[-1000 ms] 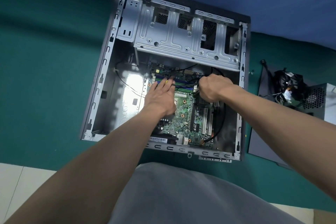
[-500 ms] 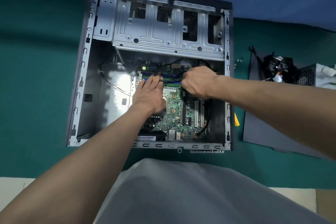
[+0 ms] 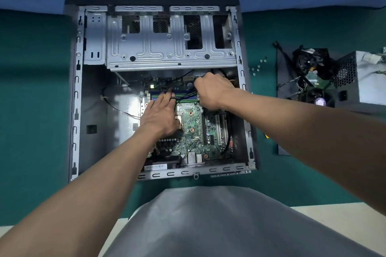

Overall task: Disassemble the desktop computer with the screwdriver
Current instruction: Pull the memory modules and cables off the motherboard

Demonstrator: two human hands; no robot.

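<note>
The computer (image 3: 75, 89) lies on its side in the middle of the green worktop (image 3: 35, 89). Its cover is off, so we can look right in. A silver metal cage (image 3: 167, 48) fills the far part of the box. The green board (image 3: 194, 119) sits in the near right part.

The left hand (image 3: 160, 115) lies flat on the green board. Its fingers (image 3: 167, 98) are straight and close together, and the tips touch the blue and green slots (image 3: 186, 95). Thin black wires (image 3: 186, 93) run across the slots from these fingers toward the other hand.

The right hand (image 3: 213, 92) is at the far right corner of the board. Its fingers are curled under, like a fist. I cannot tell what they hold, because the hand hides it.

To the right of the computer, a few tiny screws (image 3: 259, 67) lie on the worktop. Farther right is a flat black panel (image 3: 286, 131). A messy bunch of black cables (image 3: 309, 58) and a grey metal box with small holes (image 3: 369, 81) rest on it.
</note>
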